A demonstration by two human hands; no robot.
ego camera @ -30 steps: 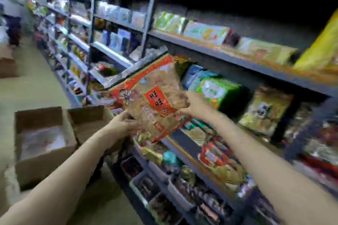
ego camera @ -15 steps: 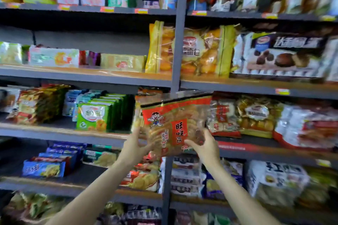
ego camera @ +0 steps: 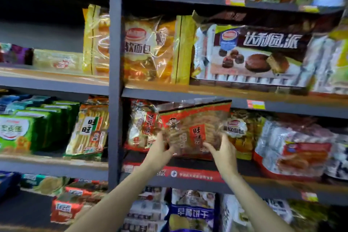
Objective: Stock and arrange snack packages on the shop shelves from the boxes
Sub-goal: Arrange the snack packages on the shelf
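Note:
I hold a clear bag of brown rice crackers with a red top band and a red label [ego camera: 195, 130] upright at the middle shelf [ego camera: 188, 175], right of the grey upright post [ego camera: 115, 81]. My left hand [ego camera: 160, 149] grips its lower left corner. My right hand [ego camera: 223, 151] grips its lower right edge. The bag stands just in front of a matching red-and-white cracker bag [ego camera: 142, 124] and left of a yellow bread bag [ego camera: 243, 133]. Its bottom edge is hidden by my hands.
Large yellow bread bags [ego camera: 150, 49] and a chocolate pie box [ego camera: 250, 54] fill the shelf above. Green packets [ego camera: 28, 128] and an orange cracker bag [ego camera: 88, 128] sit left of the post. White and red packs [ego camera: 297, 149] lie at the right. More packages crowd the lower shelf.
The view has turned from the aisle and cardboard boxes to face the shelves. Both hands have carried the cracker bag rightwards past the post and in onto the middle shelf.

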